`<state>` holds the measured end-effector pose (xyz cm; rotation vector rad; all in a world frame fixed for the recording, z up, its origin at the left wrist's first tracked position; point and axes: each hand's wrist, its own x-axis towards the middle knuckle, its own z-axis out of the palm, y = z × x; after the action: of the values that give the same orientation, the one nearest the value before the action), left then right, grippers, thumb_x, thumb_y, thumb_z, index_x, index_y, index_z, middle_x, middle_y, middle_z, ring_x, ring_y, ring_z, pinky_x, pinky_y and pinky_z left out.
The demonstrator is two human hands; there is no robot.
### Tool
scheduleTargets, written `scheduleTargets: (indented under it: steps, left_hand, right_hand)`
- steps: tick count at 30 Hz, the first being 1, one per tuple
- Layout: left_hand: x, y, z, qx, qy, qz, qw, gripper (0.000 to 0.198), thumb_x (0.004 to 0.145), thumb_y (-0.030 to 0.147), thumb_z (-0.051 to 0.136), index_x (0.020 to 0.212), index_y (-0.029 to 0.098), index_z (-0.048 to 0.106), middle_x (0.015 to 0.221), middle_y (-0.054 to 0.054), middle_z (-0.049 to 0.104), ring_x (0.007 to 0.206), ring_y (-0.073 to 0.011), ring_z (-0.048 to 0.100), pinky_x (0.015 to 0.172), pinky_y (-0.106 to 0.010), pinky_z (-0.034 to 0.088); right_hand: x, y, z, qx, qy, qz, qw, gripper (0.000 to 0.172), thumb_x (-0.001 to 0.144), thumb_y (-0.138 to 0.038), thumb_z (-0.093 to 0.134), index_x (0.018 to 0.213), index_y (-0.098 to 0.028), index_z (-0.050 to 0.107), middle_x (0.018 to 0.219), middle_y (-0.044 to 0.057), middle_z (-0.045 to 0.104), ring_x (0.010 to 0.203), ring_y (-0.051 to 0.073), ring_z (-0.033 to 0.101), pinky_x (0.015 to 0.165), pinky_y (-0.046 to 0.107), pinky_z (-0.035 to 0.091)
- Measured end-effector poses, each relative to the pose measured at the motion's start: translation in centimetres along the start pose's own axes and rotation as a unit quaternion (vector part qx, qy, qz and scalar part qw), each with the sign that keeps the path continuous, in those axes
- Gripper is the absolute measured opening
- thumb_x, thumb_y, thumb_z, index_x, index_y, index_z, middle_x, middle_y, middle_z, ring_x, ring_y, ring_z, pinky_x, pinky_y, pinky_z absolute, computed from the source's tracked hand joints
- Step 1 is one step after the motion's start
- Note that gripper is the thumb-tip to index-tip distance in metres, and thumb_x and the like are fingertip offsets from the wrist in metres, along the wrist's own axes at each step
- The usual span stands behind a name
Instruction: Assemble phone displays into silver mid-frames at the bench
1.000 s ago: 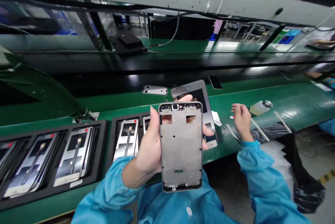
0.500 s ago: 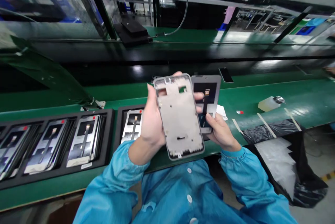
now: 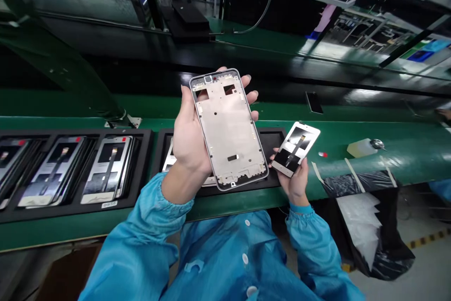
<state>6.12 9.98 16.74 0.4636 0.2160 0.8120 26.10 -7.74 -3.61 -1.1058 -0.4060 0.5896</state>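
Observation:
My left hand (image 3: 192, 139) grips a phone frame (image 3: 229, 127), a pale metal mid-plate with a silver rim and small cut-outs, tilted toward me. Its fingertips curl round the far right edge. Lower and to the right, my right hand (image 3: 294, 181) holds a phone screen assembly (image 3: 296, 148) with a flex cable across its back. The two parts are apart. Behind the frame lies a black foam tray (image 3: 273, 139), partly hidden, with another screen assembly (image 3: 169, 160) showing at its left.
On the left, a black foam tray (image 3: 143, 169) carries stacked screen assemblies (image 3: 105, 169). A bottle of yellowish liquid (image 3: 359, 148), a small red-and-white piece (image 3: 322, 154) and a dark phone (image 3: 314, 103) lie to the right. A black bag (image 3: 387, 235) hangs from the bench edge.
My right hand has moved the screen assembly away from the frame, to the right, and it now lies tilted in the hand. The left hand with the frame has shifted up and left.

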Motion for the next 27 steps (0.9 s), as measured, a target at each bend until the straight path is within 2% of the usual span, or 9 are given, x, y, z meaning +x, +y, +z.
scheduleTargets:
  steps: [4,7,11,15,19,24,27]
  left_hand:
    - [-0.1,0.1,0.1,-0.001,0.004,-0.014,1.0,0.074,0.121,0.072,0.021,0.178,0.032,0.047,0.169,-0.015,0.068,0.156,-0.0419,0.067,0.105,-0.056,0.073]
    - [-0.3,0.2,0.2,-0.002,0.001,-0.031,1.0,0.075,0.12,0.073,0.022,0.179,0.034,0.045,0.172,-0.014,0.066,0.158,-0.0427,0.065,0.109,-0.059,0.072]
    - [-0.4,0.3,0.2,0.003,0.002,-0.044,0.999,0.073,0.12,0.073,0.022,0.178,0.036,0.046,0.173,-0.013,0.065,0.155,-0.0419,0.067,0.108,-0.059,0.072]
    - [-0.7,0.2,0.3,0.015,-0.002,-0.026,1.0,0.071,0.121,0.072,0.022,0.174,0.035,0.052,0.16,-0.013,0.074,0.142,-0.0393,0.076,0.091,-0.049,0.075]
    - [-1.1,0.2,0.5,0.017,-0.009,-0.007,1.0,0.071,0.122,0.068,0.024,0.171,0.027,0.055,0.147,-0.015,0.08,0.133,-0.0394,0.08,0.082,-0.043,0.073]
    - [-1.6,0.5,0.6,0.011,-0.005,-0.012,1.0,0.073,0.122,0.071,0.022,0.172,0.029,0.054,0.151,-0.015,0.078,0.138,-0.0401,0.079,0.081,-0.041,0.074]
    - [-2.0,0.6,0.7,0.021,-0.022,0.007,1.0,0.073,0.123,0.068,0.021,0.173,0.024,0.051,0.15,-0.017,0.077,0.143,-0.0429,0.076,0.08,-0.039,0.074]
  right_hand:
    - [-0.3,0.0,0.4,-0.051,-0.026,-0.006,0.998,0.072,0.094,-0.089,0.077,0.128,-0.025,0.079,0.127,0.013,0.084,0.1,0.029,0.084,0.083,0.046,0.075]
    - [-0.5,-1.2,1.1,-0.079,-0.065,-0.04,0.994,0.068,0.094,-0.083,0.082,0.135,-0.029,0.073,0.135,0.012,0.081,0.104,0.031,0.085,0.09,0.051,0.076]
    - [-0.9,-4.5,2.5,-0.126,-0.122,-0.145,0.974,0.06,0.096,-0.073,0.087,0.137,-0.032,0.072,0.133,0.009,0.079,0.109,0.031,0.085,0.097,0.053,0.075]
    - [-1.8,-8.4,3.4,-0.208,-0.172,-0.215,0.939,0.065,0.095,-0.062,0.093,0.148,-0.032,0.072,0.138,0.011,0.075,0.114,0.031,0.083,0.104,0.055,0.073]
    - [-2.9,-10.8,3.6,-0.245,-0.187,-0.235,0.922,0.067,0.095,-0.062,0.094,0.15,-0.031,0.073,0.138,0.012,0.073,0.118,0.033,0.082,0.104,0.056,0.072]
    - [-3.6,-11.9,3.8,-0.257,-0.195,-0.248,0.914,0.065,0.097,-0.064,0.092,0.15,-0.032,0.075,0.135,0.012,0.07,0.113,0.034,0.082,0.102,0.057,0.072]
    - [-3.7,-12.1,4.0,-0.261,-0.193,-0.261,0.909,0.063,0.096,-0.064,0.092,0.149,-0.032,0.078,0.131,0.012,0.069,0.11,0.033,0.08,0.1,0.055,0.073]
